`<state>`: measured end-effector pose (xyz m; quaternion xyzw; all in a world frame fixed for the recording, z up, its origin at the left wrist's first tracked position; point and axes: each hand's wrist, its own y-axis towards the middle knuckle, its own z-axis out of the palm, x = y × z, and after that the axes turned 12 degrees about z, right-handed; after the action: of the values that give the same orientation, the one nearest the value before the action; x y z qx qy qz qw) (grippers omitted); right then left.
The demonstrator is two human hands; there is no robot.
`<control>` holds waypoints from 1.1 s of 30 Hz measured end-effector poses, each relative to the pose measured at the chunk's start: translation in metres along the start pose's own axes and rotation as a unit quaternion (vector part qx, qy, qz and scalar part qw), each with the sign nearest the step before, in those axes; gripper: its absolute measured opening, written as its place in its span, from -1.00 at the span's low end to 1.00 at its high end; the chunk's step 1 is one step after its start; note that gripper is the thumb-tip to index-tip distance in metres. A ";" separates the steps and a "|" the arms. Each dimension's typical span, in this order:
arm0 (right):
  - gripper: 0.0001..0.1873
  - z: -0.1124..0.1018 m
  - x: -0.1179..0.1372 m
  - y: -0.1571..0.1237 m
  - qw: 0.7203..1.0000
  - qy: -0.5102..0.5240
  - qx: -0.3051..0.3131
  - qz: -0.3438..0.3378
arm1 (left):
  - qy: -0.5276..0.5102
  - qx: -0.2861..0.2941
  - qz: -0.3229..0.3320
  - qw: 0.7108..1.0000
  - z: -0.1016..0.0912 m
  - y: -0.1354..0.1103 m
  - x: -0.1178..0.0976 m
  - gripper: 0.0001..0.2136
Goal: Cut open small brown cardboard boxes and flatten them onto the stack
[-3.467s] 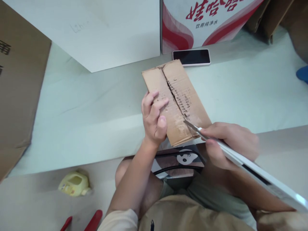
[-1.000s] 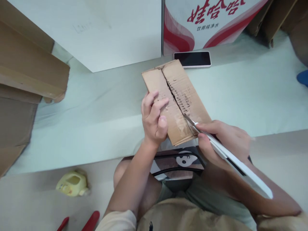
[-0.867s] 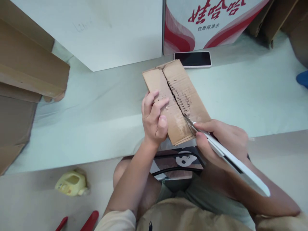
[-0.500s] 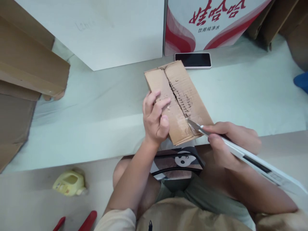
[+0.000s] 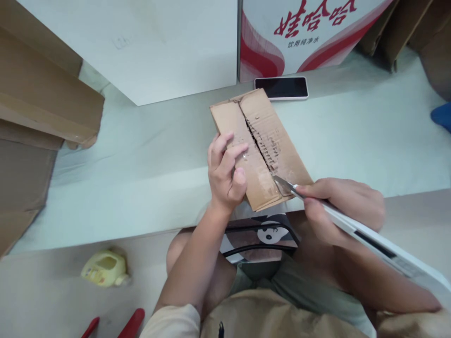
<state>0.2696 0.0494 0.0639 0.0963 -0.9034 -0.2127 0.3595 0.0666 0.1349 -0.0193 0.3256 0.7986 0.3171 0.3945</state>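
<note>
A small flat cardboard box [image 5: 254, 136] is tilted on the pale green tabletop, close to its front edge. Torn, ragged cardboard lines the dark slit down its middle seam. Along the box's left side, my left hand [image 5: 227, 173] grips it with bent fingers and thumb resting on top. My right hand [image 5: 340, 206] is closed around a white-handled utility knife [image 5: 373, 241]. The blade's tip touches the seam near the box's lower end, where shiny clear tape shows.
Behind the box lies a phone [image 5: 281, 88], in front of a red-and-white carton [image 5: 313, 56]. A large white box [image 5: 176, 51] stands to its left. Brown cardboard [image 5: 38, 84] fills the left side. A yellow jug [image 5: 105, 268] and red handles [image 5: 132, 324] are below the table edge.
The knife tip has slid very slightly along the seam toward the box's near end. My left hand keeps its grip, and the view has shifted a little.
</note>
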 end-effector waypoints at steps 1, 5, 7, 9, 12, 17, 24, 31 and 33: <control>-0.84 -0.002 0.001 0.001 1.000 -0.008 0.011 0.000 | 0.003 0.003 -0.001 1.000 0.000 0.000 0.000 -0.50; -0.84 -0.005 0.005 0.006 0.997 -0.034 0.069 0.023 | -0.001 0.008 -0.005 1.000 0.000 -0.001 0.000 -0.49; -0.86 -0.003 0.007 0.010 0.996 -0.035 0.082 0.021 | -0.003 0.008 -0.008 1.000 0.000 -0.001 0.000 -0.48; -0.85 0.000 0.009 0.012 0.996 -0.035 0.085 0.019 | 0.000 0.007 -0.011 1.000 0.001 -0.002 0.000 -0.46; -0.83 0.000 0.011 0.011 0.995 -0.020 0.080 0.061 | 0.005 0.001 -0.014 1.000 0.003 -0.002 0.000 -0.44; -0.85 -0.005 0.010 0.000 0.998 0.021 0.003 0.067 | -0.012 -0.017 -0.006 1.000 0.004 -0.002 -0.001 -0.50; -0.85 0.002 0.008 0.004 0.998 -0.001 0.045 0.052 | -0.010 -0.017 -0.015 1.000 0.006 -0.004 0.002 -0.46; -0.85 -0.010 0.012 -0.001 0.995 0.070 0.056 0.044 | -0.017 -0.021 -0.009 1.000 0.004 -0.003 0.003 -0.47; -0.83 -0.014 0.011 -0.005 0.991 0.102 0.071 0.058 | -0.028 -0.024 -0.004 0.999 0.003 -0.003 0.005 -0.48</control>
<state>0.2714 0.0373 0.0776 0.0906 -0.8789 -0.1155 0.4539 0.0660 0.1379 -0.0249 0.3217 0.7805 0.3254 0.4261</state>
